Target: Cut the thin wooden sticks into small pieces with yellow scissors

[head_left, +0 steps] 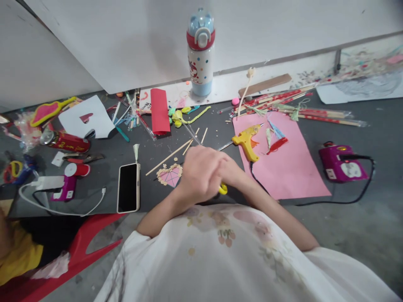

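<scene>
My left hand [203,173] is closed, its knuckles up, and lies over my right hand [227,168]. The right hand's fingers are hidden beneath it, and I cannot make out what either holds. A yellow curved piece [223,189] shows just below the hands. Left of them lies a pink heart [171,178] edged with small pale wooden flower shapes and crossed by dark lines. Thin wooden sticks [171,157] and a clear stick [192,134] lie beyond the hands. A yellow glue gun [247,140] rests on pink paper [292,167] to the right, beside tassels [277,144].
A bottle [201,58] stands at the back. A phone [128,188], red thread spool [77,169], pliers [83,157] and red can [64,141] lie left. A purple power box [342,162] with a black cable is right. A person's yellow sleeve [22,260] shows lower left.
</scene>
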Demonstrator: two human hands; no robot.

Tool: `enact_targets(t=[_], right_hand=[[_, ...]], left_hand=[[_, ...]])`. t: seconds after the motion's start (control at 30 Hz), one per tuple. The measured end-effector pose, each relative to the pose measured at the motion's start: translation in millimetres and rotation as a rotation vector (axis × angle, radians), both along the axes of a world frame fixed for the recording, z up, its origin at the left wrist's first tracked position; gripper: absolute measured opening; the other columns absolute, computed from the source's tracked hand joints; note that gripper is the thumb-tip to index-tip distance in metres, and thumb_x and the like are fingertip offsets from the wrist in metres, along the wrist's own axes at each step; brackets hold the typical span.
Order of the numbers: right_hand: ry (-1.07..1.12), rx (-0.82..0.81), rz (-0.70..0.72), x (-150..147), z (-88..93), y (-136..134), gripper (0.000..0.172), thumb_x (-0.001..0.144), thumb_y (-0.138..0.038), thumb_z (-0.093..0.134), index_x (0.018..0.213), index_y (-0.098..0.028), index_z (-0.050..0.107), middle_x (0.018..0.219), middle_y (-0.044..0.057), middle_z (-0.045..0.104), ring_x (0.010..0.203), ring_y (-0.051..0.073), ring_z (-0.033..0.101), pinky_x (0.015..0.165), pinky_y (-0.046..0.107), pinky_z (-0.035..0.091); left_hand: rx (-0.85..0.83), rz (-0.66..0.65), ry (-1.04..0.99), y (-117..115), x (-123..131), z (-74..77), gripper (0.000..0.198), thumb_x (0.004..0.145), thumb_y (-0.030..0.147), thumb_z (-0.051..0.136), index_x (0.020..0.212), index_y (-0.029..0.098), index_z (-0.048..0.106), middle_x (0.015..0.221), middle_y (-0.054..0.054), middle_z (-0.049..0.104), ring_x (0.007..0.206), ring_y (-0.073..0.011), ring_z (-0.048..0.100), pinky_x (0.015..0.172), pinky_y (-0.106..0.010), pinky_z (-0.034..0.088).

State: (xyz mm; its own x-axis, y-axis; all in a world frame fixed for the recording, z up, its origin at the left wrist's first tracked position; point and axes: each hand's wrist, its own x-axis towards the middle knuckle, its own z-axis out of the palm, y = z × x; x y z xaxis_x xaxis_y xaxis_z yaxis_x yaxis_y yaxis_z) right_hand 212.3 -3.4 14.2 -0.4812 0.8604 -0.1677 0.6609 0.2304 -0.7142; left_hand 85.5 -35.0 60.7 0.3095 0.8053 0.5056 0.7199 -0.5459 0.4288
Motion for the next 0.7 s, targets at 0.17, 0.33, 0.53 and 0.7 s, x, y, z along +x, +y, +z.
enact_targets(t=[0.17,0.33,0.53,0.7], right_hand=[[-0.007,-0.065,-0.106,0,13.4,2,0.03,0.076,-0.049,0.054,0.083,-0.02,0.046,0.067,-0.001,0.057,0.06,0.015,0.055,0.054,0.025,0.036],[-0.024,0.051,-0.082,2,19.3,-4,0.039,0.077,-0.054,0.052,0.091,-0.018,0.049,0.076,0.004,0.062,0.068,0.018,0.059,0.058,0.026,0.037],[-0.028,0.144,-0.042,2,20.1,-4,0.052,0.074,-0.058,0.054,0.103,-0.015,0.049,0.085,0.009,0.063,0.077,0.023,0.061,0.064,0.029,0.04],[-0.01,0.177,-0.005,4,21.6,-1,0.05,0.075,-0.053,0.054,0.106,-0.014,0.048,0.09,0.011,0.061,0.083,0.024,0.06,0.067,0.031,0.041]], left_hand=[[0.044,0.425,-0.005,4,-38,-13.9,0.019,0.09,0.023,0.037,0.086,0.019,0.055,0.082,-0.006,0.061,0.081,-0.0166,0.052,0.078,-0.032,0.038],[0.029,0.436,0.041,8,-47,-34.1,0.017,0.089,0.024,0.041,0.092,0.018,0.056,0.089,-0.007,0.061,0.089,-0.0175,0.053,0.082,-0.032,0.039],[0.011,0.41,-0.01,7,-48,-47.0,0.019,0.089,0.021,0.04,0.081,0.019,0.057,0.076,-0.002,0.06,0.074,-0.0127,0.056,0.068,-0.024,0.042],[0.021,0.36,0.02,7,-55,-48.0,0.023,0.087,0.018,0.04,0.074,0.019,0.058,0.077,-0.002,0.064,0.074,-0.012,0.06,0.069,-0.023,0.044]])
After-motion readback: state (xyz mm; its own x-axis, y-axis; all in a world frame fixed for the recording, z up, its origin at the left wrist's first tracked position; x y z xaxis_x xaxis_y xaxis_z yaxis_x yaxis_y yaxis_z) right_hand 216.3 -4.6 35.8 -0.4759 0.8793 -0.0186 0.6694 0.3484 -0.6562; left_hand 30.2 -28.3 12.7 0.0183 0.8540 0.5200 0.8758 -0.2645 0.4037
